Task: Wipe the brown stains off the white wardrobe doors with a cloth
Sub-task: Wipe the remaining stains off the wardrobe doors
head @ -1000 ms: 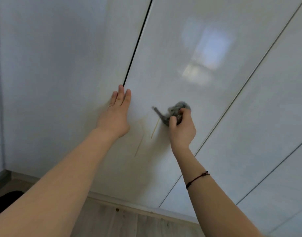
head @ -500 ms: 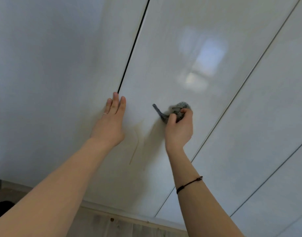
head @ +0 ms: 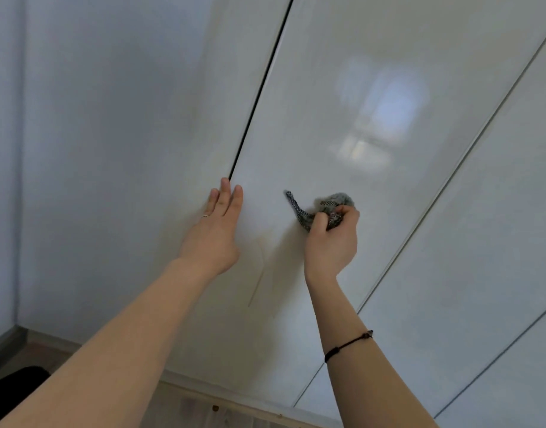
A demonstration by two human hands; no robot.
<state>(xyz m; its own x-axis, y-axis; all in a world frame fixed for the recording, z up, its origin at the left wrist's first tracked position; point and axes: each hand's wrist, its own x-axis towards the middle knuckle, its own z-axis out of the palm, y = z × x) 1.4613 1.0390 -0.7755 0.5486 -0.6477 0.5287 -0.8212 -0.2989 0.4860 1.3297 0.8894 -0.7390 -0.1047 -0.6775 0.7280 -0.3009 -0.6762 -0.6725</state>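
Observation:
A glossy white wardrobe door fills most of the view. My right hand grips a bunched grey checked cloth and presses it against that door. My left hand lies flat on the door with fingers straight, its fingertips at the dark gap between two doors. A thin brown streak runs down the door between my two hands, with a fainter brownish smear just above it. A ring sits on one left finger, a dark cord on my right wrist.
More white doors continue to the right, split by thin seams. A pale wall panel stands at the left. A light wooden floor shows along the bottom, with a dark object at the lower left.
The short brown streak below the cloth a second ago is gone. My right hand keeps the cloth on the door at about the same spot. The view has shifted slightly.

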